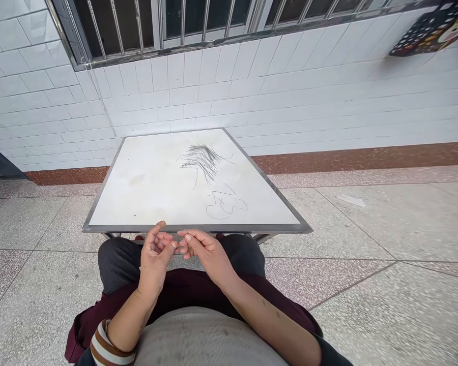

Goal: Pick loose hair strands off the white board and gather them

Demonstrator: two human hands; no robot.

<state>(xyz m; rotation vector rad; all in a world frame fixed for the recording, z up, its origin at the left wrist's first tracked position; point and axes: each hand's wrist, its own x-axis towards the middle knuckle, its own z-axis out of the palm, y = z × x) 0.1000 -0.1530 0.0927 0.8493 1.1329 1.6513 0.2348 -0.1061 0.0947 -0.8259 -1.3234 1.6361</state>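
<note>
The person's left hand (152,262) and right hand (209,256) are close together above the lap, at the near edge of the white table (152,178). The thumb of each hand is bent toward its fingers, but whether they are closed on something (it would be very fine) cannot be told. Beyond the hands, on the table, lies a bundle of thin dark strands (205,158); a few loose strands (222,206) lie curled between this bundle and the near edge. A striped cuff (109,345) surrounds the left forearm. Behind the table stands a tiled wall (198,91) with a barred window (208,23).
</note>
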